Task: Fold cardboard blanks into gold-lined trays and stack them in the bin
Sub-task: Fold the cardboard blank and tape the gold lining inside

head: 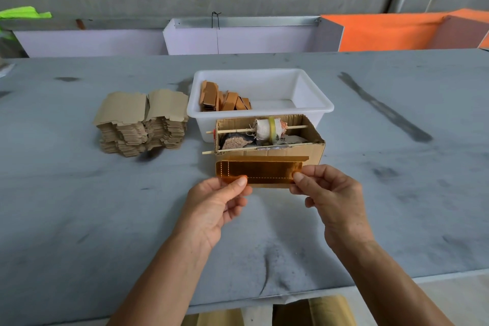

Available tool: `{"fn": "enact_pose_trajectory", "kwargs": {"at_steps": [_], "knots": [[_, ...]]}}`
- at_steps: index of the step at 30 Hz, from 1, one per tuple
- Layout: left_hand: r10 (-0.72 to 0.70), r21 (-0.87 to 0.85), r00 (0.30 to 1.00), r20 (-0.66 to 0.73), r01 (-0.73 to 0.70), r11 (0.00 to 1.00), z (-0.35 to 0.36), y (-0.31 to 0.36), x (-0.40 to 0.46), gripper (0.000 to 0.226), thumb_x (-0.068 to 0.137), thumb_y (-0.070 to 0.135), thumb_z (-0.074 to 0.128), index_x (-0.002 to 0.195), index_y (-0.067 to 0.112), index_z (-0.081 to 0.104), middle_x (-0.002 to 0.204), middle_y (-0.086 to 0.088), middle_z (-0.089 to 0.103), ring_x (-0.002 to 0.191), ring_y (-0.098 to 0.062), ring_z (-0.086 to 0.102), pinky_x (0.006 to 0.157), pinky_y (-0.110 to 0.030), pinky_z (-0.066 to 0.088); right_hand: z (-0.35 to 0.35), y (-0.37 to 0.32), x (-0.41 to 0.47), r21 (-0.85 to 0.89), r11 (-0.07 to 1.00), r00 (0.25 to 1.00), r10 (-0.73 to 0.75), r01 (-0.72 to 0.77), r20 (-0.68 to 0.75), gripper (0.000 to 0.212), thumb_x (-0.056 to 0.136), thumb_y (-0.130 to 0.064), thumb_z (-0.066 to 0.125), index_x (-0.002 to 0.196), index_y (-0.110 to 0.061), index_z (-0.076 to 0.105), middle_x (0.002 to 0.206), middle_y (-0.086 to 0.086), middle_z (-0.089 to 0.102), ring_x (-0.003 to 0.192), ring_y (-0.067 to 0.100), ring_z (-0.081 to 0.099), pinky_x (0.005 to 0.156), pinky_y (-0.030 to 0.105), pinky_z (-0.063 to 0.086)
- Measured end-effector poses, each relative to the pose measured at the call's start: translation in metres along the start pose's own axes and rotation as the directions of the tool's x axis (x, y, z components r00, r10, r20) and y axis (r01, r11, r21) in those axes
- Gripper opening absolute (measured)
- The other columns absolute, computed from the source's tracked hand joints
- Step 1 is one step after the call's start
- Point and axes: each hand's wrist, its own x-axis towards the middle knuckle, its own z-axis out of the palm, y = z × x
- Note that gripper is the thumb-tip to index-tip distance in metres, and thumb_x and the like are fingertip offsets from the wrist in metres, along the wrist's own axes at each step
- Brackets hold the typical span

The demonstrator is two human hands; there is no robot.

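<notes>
- Left hand (221, 200) and right hand (326, 193) each pinch an end of the gold blank (260, 172), centre frame; uneven pressure could crease off the dotted lines.
- Bin (260, 92) behind holds leaning trays (225, 99); careless stacking could topple them.

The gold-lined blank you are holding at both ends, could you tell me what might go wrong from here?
1. The left hand and right hand pinch the gold-lined blank only along its near edge, so it could twist and crease off its dashed fold lines.
2. It hangs right against the open cardboard box with protruding wooden sticks; a fold pushed forward could snag there.
3. Finished trays lean loosely in the white bin, so another could topple them.
</notes>
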Motion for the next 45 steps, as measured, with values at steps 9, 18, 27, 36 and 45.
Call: {"fn": "enact_pose_trajectory", "kwargs": {"at_steps": [9, 18, 27, 36, 45], "knots": [[0.176, -0.039, 0.984, -0.031, -0.177, 0.983, -0.002, -0.003, 0.002, 0.005, 0.079, 0.01, 0.067, 0.075, 0.007, 0.065, 0.062, -0.003, 0.067, 0.05, -0.008, 0.058, 0.049, -0.015, 0.049, 0.005, -0.008, -0.004, -0.027, 0.989, 0.99, 0.142, -0.142, -0.003, 0.022, 0.082, -0.014, 0.069, 0.101, -0.02, 0.06, 0.075, 0.009, 0.06, 0.047, 0.011, 0.059, 0.043, 0.022, 0.042], [0.283, -0.048, 0.959, -0.02, -0.284, 0.958, 0.002, -0.011, 0.001, 0.007, 0.075, 0.007, 0.069, 0.071, 0.007, 0.064, 0.061, -0.005, 0.067, 0.051, -0.009, 0.059, 0.05, -0.017, 0.049, -0.002, -0.014, -0.006, -0.064, 0.975, 0.964, 0.22, -0.212, 0.153, 0.005, 0.085, -0.013, 0.065, 0.089, -0.012, 0.066, 0.069, 0.009, 0.071, 0.049, 0.018, 0.064, 0.042, 0.022, 0.049], [0.354, 0.015, 0.933, -0.065, -0.353, 0.935, -0.001, -0.019, -0.001, 0.009, 0.075, 0.007, 0.071, 0.077, 0.002, 0.065, 0.06, -0.003, 0.067, 0.054, -0.009, 0.061, 0.054, -0.018, 0.052, 0.004, -0.003, -0.009, 0.01, 0.989, 0.986, 0.147, -0.148, 0.079, 0.007, 0.08, -0.003, 0.068, 0.073, -0.004, 0.067, 0.064, 0.009, 0.069, 0.06, 0.014, 0.068, 0.057, 0.022, 0.053], [0.415, 0.006, 0.907, -0.075, -0.416, 0.91, 0.001, -0.022, -0.004, 0.015, 0.075, -0.004, 0.07, 0.078, 0.011, 0.068, 0.065, -0.005, 0.071, 0.056, -0.013, 0.066, 0.054, -0.02, 0.053, 0.007, 0.004, -0.012, 0.145, 0.986, 0.997, 0.08, -0.081, 0.013, 0.015, 0.078, 0.006, 0.067, 0.08, -0.008, 0.062, 0.06, 0.006, 0.069, 0.06, 0.016, 0.069, 0.055, 0.022, 0.053], [0.464, -0.053, 0.879, -0.107, -0.471, 0.88, 0.002, -0.024, -0.004, 0.037, 0.076, -0.01, 0.067, 0.097, 0.016, 0.051, 0.074, -0.009, 0.073, 0.059, -0.023, 0.07, 0.054, -0.022, 0.054, 0.009, 0.01, -0.017, 0.284, 0.952, 0.994, 0.104, -0.11, 0.036, 0.043, 0.078, 0.005, 0.065, 0.108, -0.021, 0.047, 0.073, 0.011, 0.072, 0.066, 0.02, 0.07, 0.061, 0.022, 0.057]]}}
